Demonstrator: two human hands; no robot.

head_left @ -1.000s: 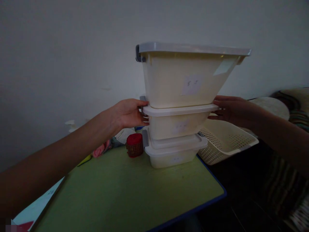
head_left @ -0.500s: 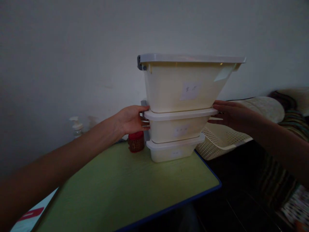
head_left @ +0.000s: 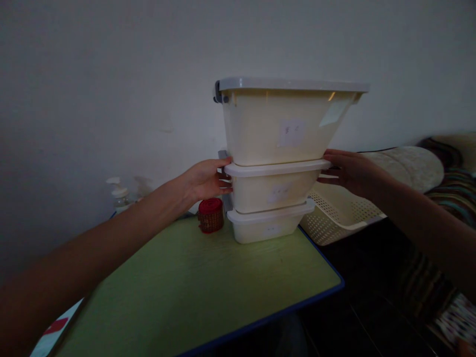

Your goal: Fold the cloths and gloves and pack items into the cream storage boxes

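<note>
Three lidded cream plastic storage boxes are stacked on a green tabletop (head_left: 178, 287). The top box (head_left: 253, 129) is the largest and has a paper label and a grey clip at its left end. My left hand (head_left: 210, 179) grips the left end of the middle box (head_left: 253, 191), thumb at its lid and fingers below. At the other end of that box, my right hand (head_left: 347, 171) holds it under the lid's rim; some fingertips are hidden. Beneath it, the smallest box (head_left: 256, 230) stands on the table.
A red woven-patterned canister (head_left: 210, 216) stands close to the stack's left side. Behind my left forearm is a pump bottle (head_left: 119, 193). To the right are a perforated cream basket (head_left: 327, 225) and striped fabric (head_left: 457, 198). A wall rises behind the table.
The stack sits slightly farther back towards the wall, with both hands still on the middle box. The view has shifted a little.
</note>
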